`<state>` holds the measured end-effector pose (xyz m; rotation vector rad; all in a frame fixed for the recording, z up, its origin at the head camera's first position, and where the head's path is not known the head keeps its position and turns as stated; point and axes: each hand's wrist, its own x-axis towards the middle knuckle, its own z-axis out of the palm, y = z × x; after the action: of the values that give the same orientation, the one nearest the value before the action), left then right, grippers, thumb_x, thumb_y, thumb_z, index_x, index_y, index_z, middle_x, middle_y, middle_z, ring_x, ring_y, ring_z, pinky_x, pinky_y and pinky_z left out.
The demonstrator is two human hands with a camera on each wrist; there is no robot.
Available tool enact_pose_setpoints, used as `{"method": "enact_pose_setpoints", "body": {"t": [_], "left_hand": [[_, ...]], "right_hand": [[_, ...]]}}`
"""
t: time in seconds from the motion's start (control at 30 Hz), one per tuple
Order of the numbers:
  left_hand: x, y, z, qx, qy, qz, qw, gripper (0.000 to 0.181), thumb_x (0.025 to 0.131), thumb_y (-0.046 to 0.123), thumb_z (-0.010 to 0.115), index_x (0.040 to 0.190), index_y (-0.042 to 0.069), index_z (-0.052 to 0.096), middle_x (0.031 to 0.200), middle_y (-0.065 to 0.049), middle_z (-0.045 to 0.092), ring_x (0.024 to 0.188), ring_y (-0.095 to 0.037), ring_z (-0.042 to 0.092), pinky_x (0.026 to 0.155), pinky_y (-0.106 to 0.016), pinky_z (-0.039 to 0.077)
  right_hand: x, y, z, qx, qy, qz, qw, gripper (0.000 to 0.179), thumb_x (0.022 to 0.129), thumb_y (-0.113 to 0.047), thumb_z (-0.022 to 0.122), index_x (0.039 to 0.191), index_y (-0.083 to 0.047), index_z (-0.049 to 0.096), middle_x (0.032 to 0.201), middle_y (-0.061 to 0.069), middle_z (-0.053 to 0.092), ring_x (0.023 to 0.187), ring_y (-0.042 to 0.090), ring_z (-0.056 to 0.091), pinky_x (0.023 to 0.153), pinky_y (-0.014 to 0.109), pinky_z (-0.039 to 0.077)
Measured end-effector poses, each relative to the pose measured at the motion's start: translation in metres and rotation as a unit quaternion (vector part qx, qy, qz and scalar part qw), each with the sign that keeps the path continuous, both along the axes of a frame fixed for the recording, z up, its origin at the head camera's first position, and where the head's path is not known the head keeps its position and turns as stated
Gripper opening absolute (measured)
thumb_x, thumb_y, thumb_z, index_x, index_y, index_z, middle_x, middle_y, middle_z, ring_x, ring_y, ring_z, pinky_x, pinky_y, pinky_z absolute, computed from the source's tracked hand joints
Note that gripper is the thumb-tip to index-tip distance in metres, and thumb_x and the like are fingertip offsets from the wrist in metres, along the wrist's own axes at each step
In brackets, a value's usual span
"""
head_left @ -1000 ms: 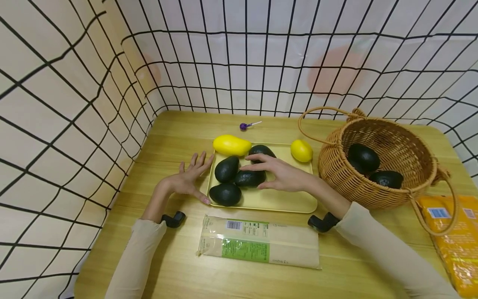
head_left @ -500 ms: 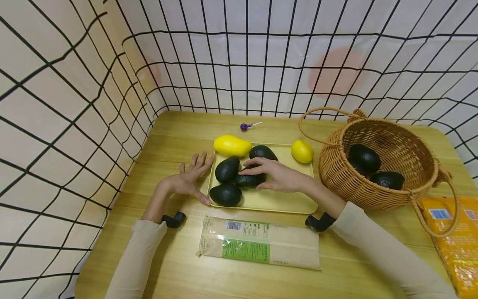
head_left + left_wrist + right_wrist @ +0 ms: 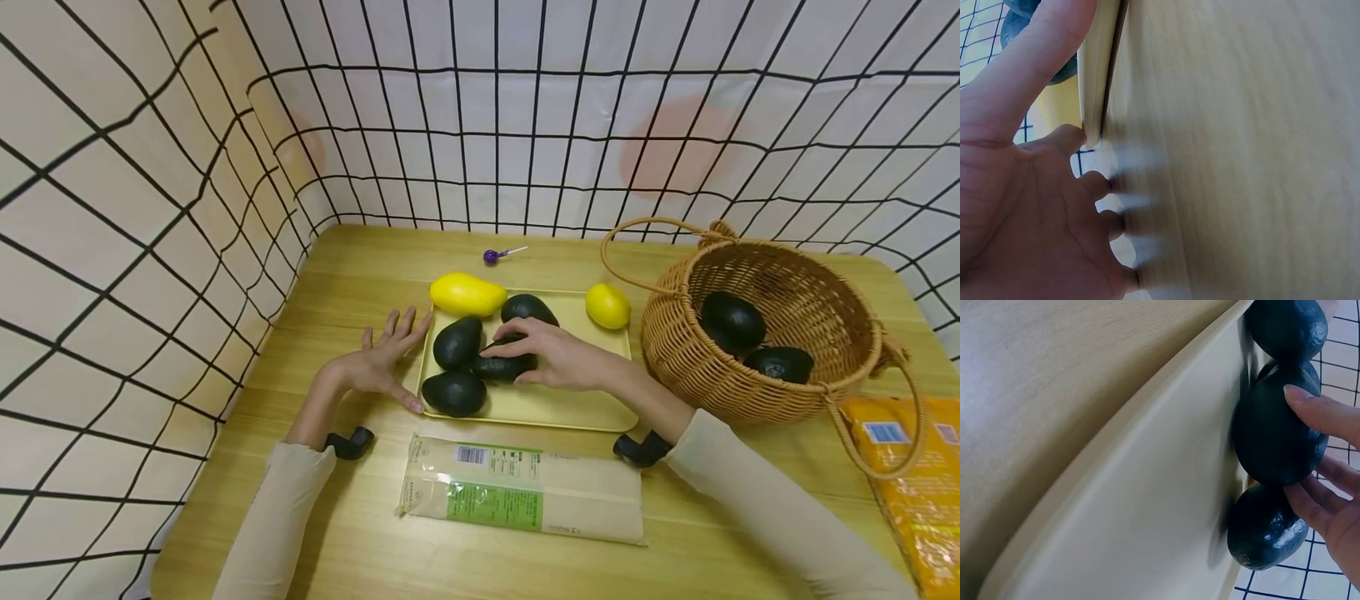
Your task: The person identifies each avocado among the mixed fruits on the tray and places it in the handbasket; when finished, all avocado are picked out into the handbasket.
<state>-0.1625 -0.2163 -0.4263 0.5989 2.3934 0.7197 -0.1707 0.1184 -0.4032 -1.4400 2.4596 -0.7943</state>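
My right hand grips a dark green avocado lying on the pale yellow tray. In the right wrist view its thumb presses one side of that avocado while the fingers curl round the other. Three more avocados surround it: one behind, one to the left and one at the front left. With fingers spread, my left hand rests at the tray's left edge, thumb at the front corner. A yellow mango lies at the tray's back left corner, a lemon at the back right.
On the right stands a wicker basket with avocados inside and its handles folded outward. A flat beige packet lies before the tray, an orange packet at far right. A purple lollipop lies behind. Black wire grid encloses the table.
The right hand has moved slightly down and left, and its fingers have closed round the middle avocado. The left hand has stayed at the tray's edge.
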Motion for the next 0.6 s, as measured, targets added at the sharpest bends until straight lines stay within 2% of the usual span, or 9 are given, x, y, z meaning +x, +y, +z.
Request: {"method": "enact_pose_setpoints", "body": {"t": [0.37, 0.6], "left_hand": [[0.0, -0.001, 0.0, 0.006, -0.002, 0.002, 1.0, 0.143, 0.072, 0.044, 0.094, 0.166, 0.017, -0.011, 0.168, -0.02, -0.032, 0.153, -0.044, -0.034, 0.115, -0.077, -0.022], [0.001, 0.0, 0.001, 0.013, -0.006, 0.004, 0.9999, 0.142, 0.073, 0.042, 0.094, 0.166, 0.016, -0.01, 0.168, -0.021, -0.032, 0.153, -0.044, -0.035, 0.115, -0.076, -0.024]], "right_hand": [[0.007, 0.011, 0.003, 0.039, -0.03, -0.028, 0.9984, 0.056, 0.09, -0.02, 0.082, 0.143, -0.02, 0.064, 0.139, 0.014, 0.059, 0.129, 0.03, 0.057, 0.11, 0.052, 0.049], [0.022, 0.034, 0.02, 0.022, -0.061, -0.06, 0.9961, 0.053, 0.094, -0.024, 0.078, 0.144, -0.025, 0.063, 0.138, 0.009, 0.058, 0.127, 0.028, 0.056, 0.108, 0.053, 0.049]]}}
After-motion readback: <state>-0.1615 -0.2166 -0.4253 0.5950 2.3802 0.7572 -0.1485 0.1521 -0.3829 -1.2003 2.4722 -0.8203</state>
